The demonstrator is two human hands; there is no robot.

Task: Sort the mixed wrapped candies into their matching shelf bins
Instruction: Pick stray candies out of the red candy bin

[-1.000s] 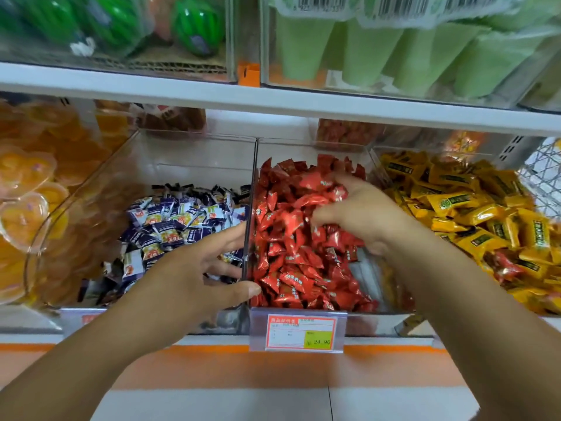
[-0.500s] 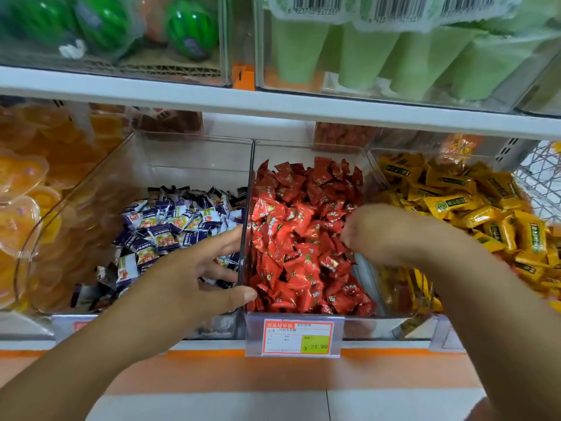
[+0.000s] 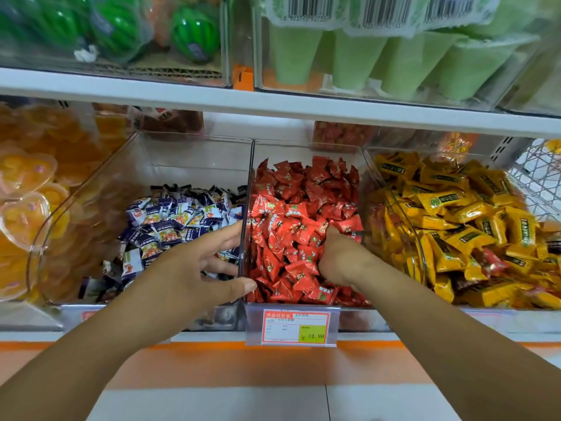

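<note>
Three clear bins sit side by side on the lower shelf. The left one holds purple-and-white candies, the middle bin red candies, the right one yellow candies. A red-wrapped piece lies among the yellow ones. My left hand holds the clear wall between the purple and red bins, thumb on the red side, fingers over the purple candies. My right hand is dug into the red pile near its right side. Its fingers are buried under wrappers.
A price tag hangs on the middle bin's front. Orange jelly cups fill the far-left bin. The white upper shelf overhangs closely, carrying green cones and watermelon-shaped toys. A wire basket stands at the far right.
My right hand moved from the top of the red pile toward the front and pushed down into the candies. My left hand kept its hold on the bin wall.
</note>
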